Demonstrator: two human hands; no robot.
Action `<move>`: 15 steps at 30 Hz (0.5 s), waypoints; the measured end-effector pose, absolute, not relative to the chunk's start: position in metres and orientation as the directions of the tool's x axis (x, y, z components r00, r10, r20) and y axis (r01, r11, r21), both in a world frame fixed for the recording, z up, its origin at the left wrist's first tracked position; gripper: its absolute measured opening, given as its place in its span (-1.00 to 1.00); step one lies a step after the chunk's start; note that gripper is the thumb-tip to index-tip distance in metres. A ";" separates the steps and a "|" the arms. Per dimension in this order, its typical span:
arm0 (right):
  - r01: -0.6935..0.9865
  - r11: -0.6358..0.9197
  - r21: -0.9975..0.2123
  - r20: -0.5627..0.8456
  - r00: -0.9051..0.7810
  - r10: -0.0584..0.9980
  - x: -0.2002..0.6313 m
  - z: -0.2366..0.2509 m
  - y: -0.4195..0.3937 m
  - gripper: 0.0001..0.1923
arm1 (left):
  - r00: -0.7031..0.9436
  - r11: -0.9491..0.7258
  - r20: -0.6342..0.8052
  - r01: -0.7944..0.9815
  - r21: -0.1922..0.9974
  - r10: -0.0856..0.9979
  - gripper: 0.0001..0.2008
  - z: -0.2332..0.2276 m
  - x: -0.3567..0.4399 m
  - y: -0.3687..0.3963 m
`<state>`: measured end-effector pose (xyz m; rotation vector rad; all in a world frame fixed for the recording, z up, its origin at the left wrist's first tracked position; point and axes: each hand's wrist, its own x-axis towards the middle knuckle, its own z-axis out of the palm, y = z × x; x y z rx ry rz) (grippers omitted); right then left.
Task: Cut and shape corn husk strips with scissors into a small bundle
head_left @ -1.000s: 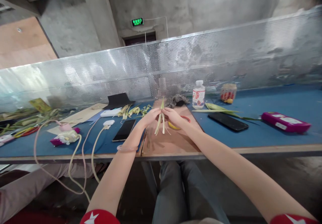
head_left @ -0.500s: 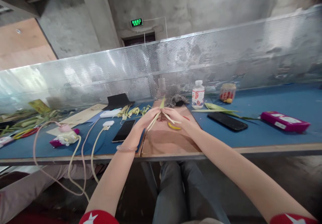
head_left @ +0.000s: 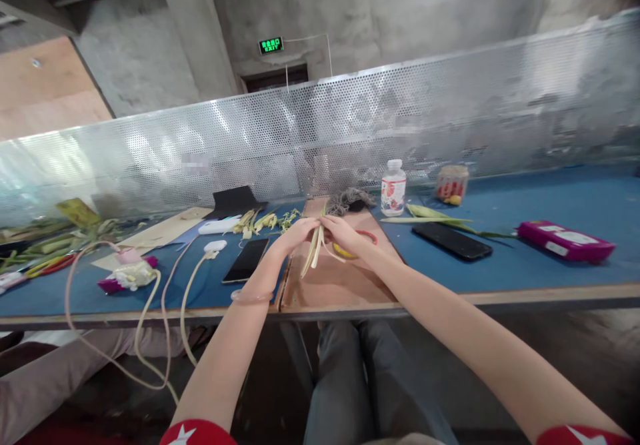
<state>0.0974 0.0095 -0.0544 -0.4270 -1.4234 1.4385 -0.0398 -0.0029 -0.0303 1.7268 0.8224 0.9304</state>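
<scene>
Now both hands (head_left: 320,235) pinch pale leaf strips (head_left: 314,251) together over brown board (head_left: 340,285).

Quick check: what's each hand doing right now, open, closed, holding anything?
Left hand: closed on the pale leaf strips, pinching them near their top.
Right hand: closed on the same leaf strips from the other side.

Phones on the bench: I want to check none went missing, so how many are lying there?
2. One phone lies screen-up left of the brown board, near the left hand. The other phone lies right of it, beside the leaves. More could be hidden under clutter.
</scene>
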 end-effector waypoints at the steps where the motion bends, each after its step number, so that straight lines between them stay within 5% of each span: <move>1: -0.396 0.228 -0.889 0.394 -0.411 0.822 0.097 -0.055 0.010 -0.67 | 0.470 -0.302 0.217 0.113 0.946 0.856 -0.83 -0.030 -0.039 -0.003; 15: -0.405 0.219 -0.888 0.413 -0.490 0.768 0.100 -0.058 0.015 -0.68 | 0.517 -0.363 0.276 0.071 0.929 0.810 -0.81 -0.029 -0.042 -0.002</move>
